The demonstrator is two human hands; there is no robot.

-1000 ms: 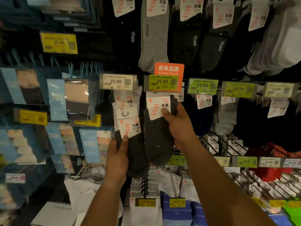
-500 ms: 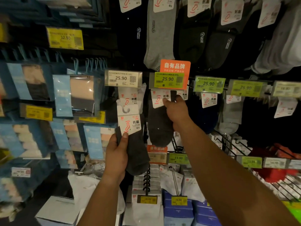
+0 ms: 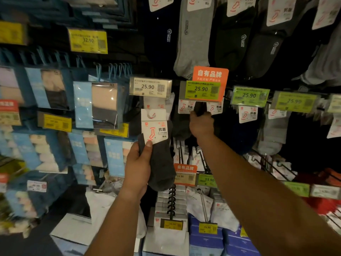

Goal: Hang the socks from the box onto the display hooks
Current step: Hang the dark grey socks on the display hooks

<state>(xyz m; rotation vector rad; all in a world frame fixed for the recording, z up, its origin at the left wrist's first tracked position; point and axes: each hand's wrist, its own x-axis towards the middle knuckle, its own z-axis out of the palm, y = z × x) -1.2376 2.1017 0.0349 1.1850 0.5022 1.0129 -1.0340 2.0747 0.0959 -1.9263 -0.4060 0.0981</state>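
Note:
My left hand (image 3: 137,167) grips a dark grey sock pair (image 3: 161,169) with a white header card (image 3: 154,126), thumb on the card's lower edge, below the 25.90 price tag (image 3: 150,87). My right hand (image 3: 201,124) reaches up under the orange-backed green 25.90 tag (image 3: 202,90) and pinches the top of a dark sock pair (image 3: 181,124) hanging there; its fingertips are hidden behind the hand. The display hook itself is hidden behind the tags. A white box (image 3: 73,228) sits low at the left.
Grey and black socks (image 3: 193,39) hang in the upper row. Blue packaged goods (image 3: 99,104) fill the left wall. More tagged socks (image 3: 247,115) hang to the right. Lower hooks (image 3: 172,202) hold white packs, with blue boxes (image 3: 204,235) beneath.
My right hand has pushed its sock pair further up and back under the green tag. My left hand with its sock pair has stayed roughly in place.

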